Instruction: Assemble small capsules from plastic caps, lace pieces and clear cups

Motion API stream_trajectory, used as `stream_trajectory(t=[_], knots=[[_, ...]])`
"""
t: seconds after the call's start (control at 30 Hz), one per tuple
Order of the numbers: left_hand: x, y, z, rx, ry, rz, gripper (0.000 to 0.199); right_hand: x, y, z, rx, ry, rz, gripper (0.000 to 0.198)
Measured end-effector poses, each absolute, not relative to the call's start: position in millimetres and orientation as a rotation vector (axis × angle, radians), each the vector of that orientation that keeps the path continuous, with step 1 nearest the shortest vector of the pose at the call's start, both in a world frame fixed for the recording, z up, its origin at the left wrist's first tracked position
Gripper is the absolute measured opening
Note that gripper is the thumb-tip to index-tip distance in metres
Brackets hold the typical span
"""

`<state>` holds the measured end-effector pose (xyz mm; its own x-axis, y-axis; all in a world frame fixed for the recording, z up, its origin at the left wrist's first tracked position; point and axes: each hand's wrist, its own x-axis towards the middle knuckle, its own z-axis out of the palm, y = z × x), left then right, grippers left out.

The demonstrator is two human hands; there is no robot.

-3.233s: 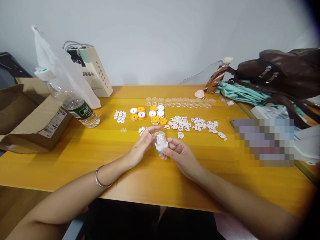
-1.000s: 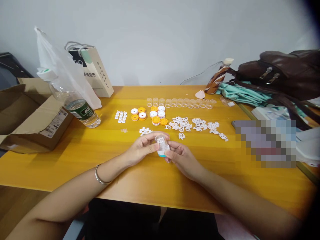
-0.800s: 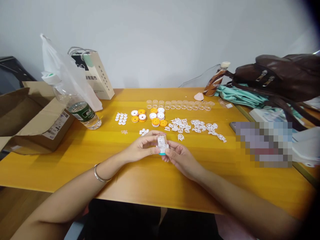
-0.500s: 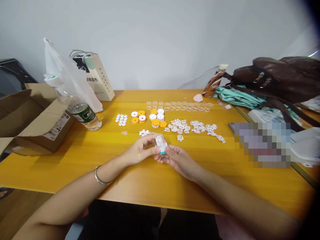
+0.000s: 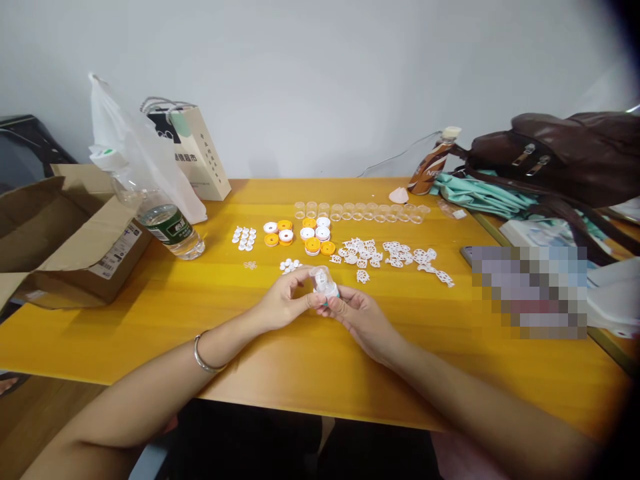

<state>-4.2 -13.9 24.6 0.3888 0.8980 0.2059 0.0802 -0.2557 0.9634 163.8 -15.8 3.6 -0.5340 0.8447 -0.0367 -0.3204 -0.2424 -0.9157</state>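
Observation:
Between both hands, above the table, is a small clear plastic capsule [image 5: 325, 283] with a white piece inside and a teal base. My left hand [image 5: 285, 300] is closed round its left side, thumb near the base. On the other side, my right hand [image 5: 363, 320] pinches the base, thumb in front. Fingers hide most of the teal part. Small white caps [image 5: 290, 266] lie just behind my left hand. White openwork pieces [image 5: 359, 252] are spread beyond my right hand. Farther back are orange and white round bases [image 5: 313, 233] and a row of clear cups [image 5: 367, 212].
On the left stand an open cardboard box [image 5: 120, 250], a water bottle [image 5: 173, 230] and a paper bag [image 5: 205, 157]. To the right are a brown drink bottle [image 5: 433, 163], a dark leather bag [image 5: 565, 153] and a blurred-out flat item [image 5: 530, 293]. Small white knobs [image 5: 244, 238] lie left of the bases.
The capsule has tilted slightly, and my fingers now cover more of its teal base. Both hands keep hold of it. The whole view has shifted a little.

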Motion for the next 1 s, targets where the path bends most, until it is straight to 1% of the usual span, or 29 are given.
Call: stream_trajectory(t=[0.17, 0.3, 0.57, 0.73, 0.87, 1.0], knots=[[-5, -15, 27, 1.503, 0.641, 0.904, 0.029, 166, -18, 4, -0.615, -1.181, 1.949, 0.025], [-5, -15, 29, 1.421, 0.513, 0.832, 0.028, 168, -20, 4, -0.528, -1.136, 2.056, 0.026], [-6, -16, 30, 1.39, 0.422, 0.806, 0.023, 170, -19, 4, -0.411, -1.137, 2.163, 0.031], [-9, -15, 29, 1.539, 0.566, 0.886, 0.024, 171, -12, 6, -0.494, -1.154, 2.076, 0.024], [-12, -11, 25, 1.766, 0.732, 0.933, 0.026, 175, -1, 8, -0.647, -1.426, 1.921, 0.022], [-12, -7, 16, 1.889, 0.856, 0.943, 0.028, 178, 7, 7, -0.735, -1.567, 1.76, 0.033]])
